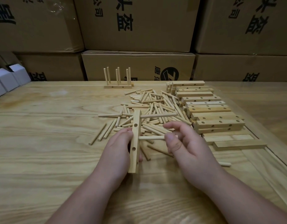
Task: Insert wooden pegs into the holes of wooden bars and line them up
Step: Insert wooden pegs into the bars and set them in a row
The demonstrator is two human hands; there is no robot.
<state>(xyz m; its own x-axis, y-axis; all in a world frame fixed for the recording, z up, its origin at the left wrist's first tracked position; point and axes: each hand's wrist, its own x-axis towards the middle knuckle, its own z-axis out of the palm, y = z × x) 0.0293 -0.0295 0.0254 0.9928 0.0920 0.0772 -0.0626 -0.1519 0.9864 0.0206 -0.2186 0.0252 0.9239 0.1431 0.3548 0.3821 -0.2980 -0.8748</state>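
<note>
My left hand (118, 147) grips a wooden bar (135, 141) held on end, its holes facing me. One peg (158, 115) sticks out to the right from the bar's upper end. My right hand (183, 143) pinches a second peg (151, 137) between thumb and fingers, its left tip touching the bar's middle. Behind my hands lies a loose pile of pegs (154, 107). To the right sits a stack of drilled bars (209, 110). At the table's back stand finished bars with upright pegs (117, 80).
The wooden table (42, 143) has a raised edge on the right. Cardboard boxes (139, 25) are stacked behind it. Small white boxes (8, 80) stand at the back left. A stray peg (225, 164) lies to the right of my right wrist.
</note>
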